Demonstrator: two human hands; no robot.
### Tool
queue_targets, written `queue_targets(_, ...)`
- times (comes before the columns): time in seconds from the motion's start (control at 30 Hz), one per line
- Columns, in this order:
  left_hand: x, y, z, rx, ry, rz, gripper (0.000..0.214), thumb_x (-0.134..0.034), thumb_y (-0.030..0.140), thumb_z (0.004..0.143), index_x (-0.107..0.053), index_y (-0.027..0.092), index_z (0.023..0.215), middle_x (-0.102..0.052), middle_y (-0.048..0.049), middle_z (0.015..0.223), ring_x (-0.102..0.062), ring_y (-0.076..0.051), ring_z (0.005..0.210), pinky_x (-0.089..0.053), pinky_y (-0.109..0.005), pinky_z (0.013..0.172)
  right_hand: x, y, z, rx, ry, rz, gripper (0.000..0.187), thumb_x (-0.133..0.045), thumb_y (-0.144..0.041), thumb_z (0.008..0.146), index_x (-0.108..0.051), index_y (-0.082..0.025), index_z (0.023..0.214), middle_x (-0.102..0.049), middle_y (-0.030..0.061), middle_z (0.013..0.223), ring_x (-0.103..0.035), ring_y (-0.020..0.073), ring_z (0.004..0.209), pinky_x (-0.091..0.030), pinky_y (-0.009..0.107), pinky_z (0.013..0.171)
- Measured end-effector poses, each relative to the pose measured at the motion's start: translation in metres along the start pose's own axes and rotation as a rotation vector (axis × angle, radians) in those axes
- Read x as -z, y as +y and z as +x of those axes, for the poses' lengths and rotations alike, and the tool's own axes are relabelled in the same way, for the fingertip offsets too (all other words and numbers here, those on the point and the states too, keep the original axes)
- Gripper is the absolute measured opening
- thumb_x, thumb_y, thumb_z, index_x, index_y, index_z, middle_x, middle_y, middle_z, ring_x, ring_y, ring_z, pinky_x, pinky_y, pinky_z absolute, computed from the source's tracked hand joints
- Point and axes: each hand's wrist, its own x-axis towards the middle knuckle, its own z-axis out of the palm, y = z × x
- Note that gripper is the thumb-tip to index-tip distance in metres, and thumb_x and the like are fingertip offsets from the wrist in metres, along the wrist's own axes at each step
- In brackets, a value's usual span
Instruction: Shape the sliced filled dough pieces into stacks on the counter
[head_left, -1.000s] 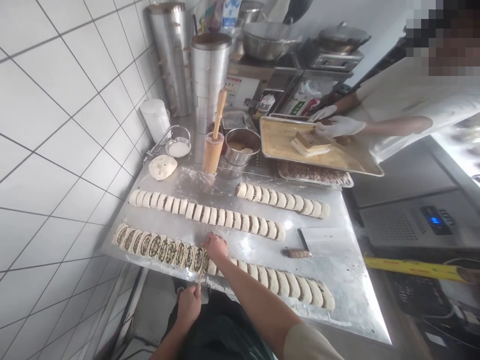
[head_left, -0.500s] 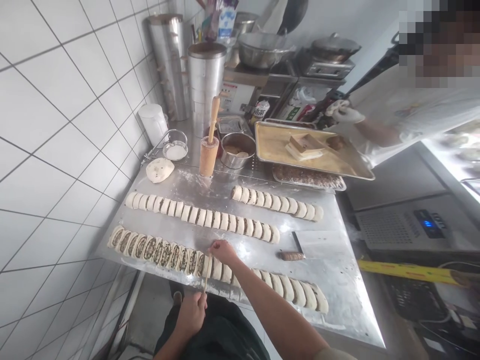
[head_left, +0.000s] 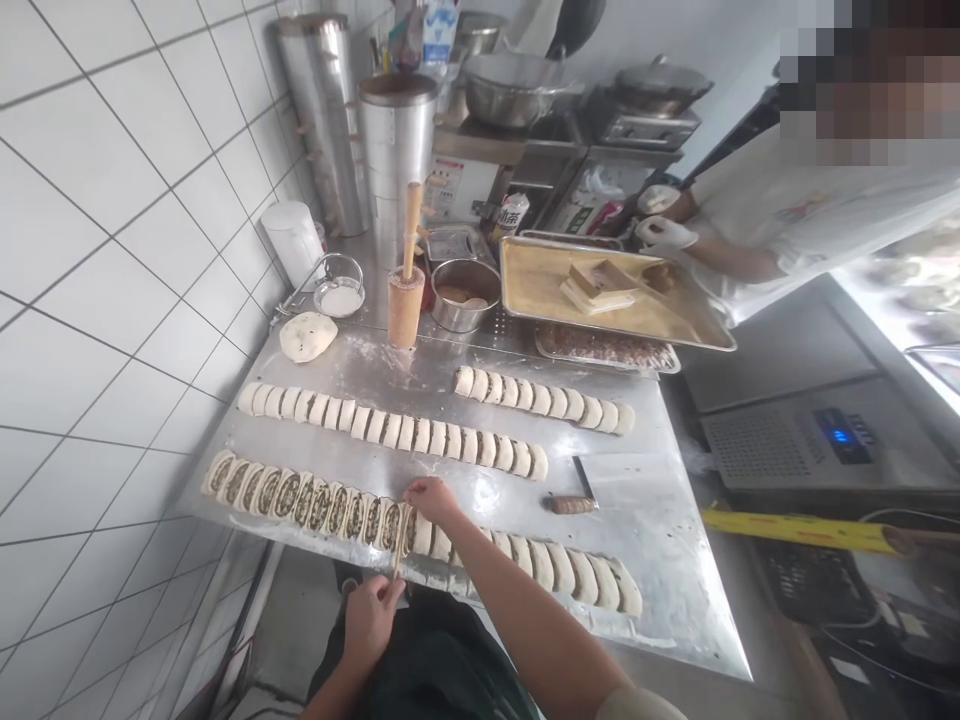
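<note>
A thin wooden stick (head_left: 400,548) lies across the nearest row of filled dough slices (head_left: 315,503). My left hand (head_left: 372,618) is closed on the stick's near end, below the table's front edge. My right hand (head_left: 429,498) pinches its far end, pressing down on the row. Left of the stick the slices show dark filling; right of it the plain slices (head_left: 570,573) lie flat. Two more rows of dough slices, one (head_left: 390,433) in the middle and one (head_left: 544,400) further back, lie behind on the steel table (head_left: 667,560).
A cleaver (head_left: 600,482) lies at the right of the table. Behind stand a wooden rolling pin (head_left: 405,290), a steel bowl (head_left: 461,295), a dough lump (head_left: 306,336) and steamer stacks (head_left: 397,150). Another person's gloved hands (head_left: 664,235) work at a baking tray (head_left: 540,285).
The view has shifted slightly. My hands with the stick stay at the same spot in the front row. The other person's gloved hands left the tray's middle for its far right corner.
</note>
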Motion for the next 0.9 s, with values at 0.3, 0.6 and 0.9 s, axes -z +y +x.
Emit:
queue_targets(0.3, -0.016, 0.029, -0.013, -0.092, -0.157, -0.040, 0.058, -0.029, 0.048, 0.107, -0.067, 0.023, 0.071, -0.071, -0.0024, 0.062, -0.070, -0.019, 0.069, -0.046, -0.028, 0.080, 0.026, 0.030, -0.016, -0.019, 0.014, 0.033, 0.016, -0.072, -0.038, 0.085, -0.074, -0.023, 0.081, -0.076, 0.0016, 0.083, -0.067, 0.0190, 0.079, -0.043, 0.028, 0.071)
queue_targets(0.6, -0.047, 0.028, 0.006, 0.026, -0.088, 0.061, 0.055, -0.032, 0.042, 0.107, -0.072, 0.019, 0.078, -0.079, -0.0112, 0.088, -0.073, -0.024, 0.091, -0.044, -0.031, 0.085, 0.002, 0.037, -0.010, -0.013, 0.122, -0.032, 0.019, -0.070, -0.030, 0.087, -0.071, -0.022, 0.104, -0.076, 0.0116, 0.114, -0.061, 0.0296, 0.121, -0.038, 0.039, 0.101)
queue_targets(0.9, -0.028, 0.043, -0.015, -0.064, -0.089, -0.025, 0.049, -0.037, 0.049, 0.105, -0.067, 0.022, 0.075, -0.073, -0.0033, 0.069, -0.070, -0.019, 0.072, -0.045, -0.029, 0.078, 0.052, 0.051, -0.020, 0.016, -0.040, 0.111, 0.013, -0.071, -0.035, 0.087, -0.078, -0.024, 0.087, -0.079, -0.0004, 0.086, -0.070, 0.0171, 0.081, -0.045, 0.025, 0.067)
